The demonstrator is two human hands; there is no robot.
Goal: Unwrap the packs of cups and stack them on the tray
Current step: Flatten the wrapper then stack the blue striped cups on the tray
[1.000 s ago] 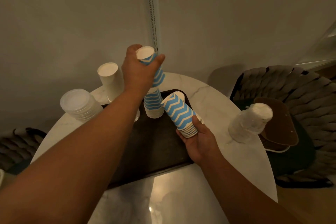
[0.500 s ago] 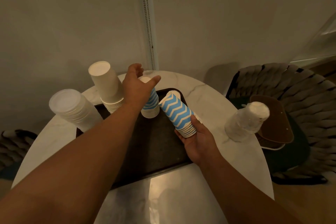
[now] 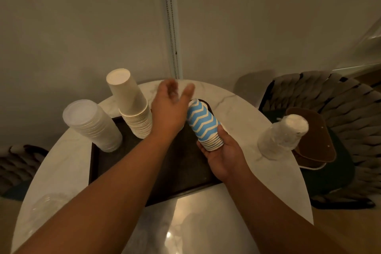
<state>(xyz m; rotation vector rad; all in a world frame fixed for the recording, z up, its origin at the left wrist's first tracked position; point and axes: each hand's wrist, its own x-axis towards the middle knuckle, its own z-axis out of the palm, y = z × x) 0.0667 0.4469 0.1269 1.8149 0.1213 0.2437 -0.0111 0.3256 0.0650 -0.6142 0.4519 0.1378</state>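
Paper chevron cups [image 3: 203, 123], nested, gripped in right hand [image 3: 225, 155]; left hand [image 3: 168, 113] spread, blurred.

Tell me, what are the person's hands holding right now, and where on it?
The right hand grips a stack of blue-and-white zigzag paper cups at its rim end. The left hand is open, holding nothing.

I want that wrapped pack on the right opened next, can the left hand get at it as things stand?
Probably not easily: the left hand hangs open over the tray, and the right hand with its blue zigzag cups lies between it and the wrapped pack.
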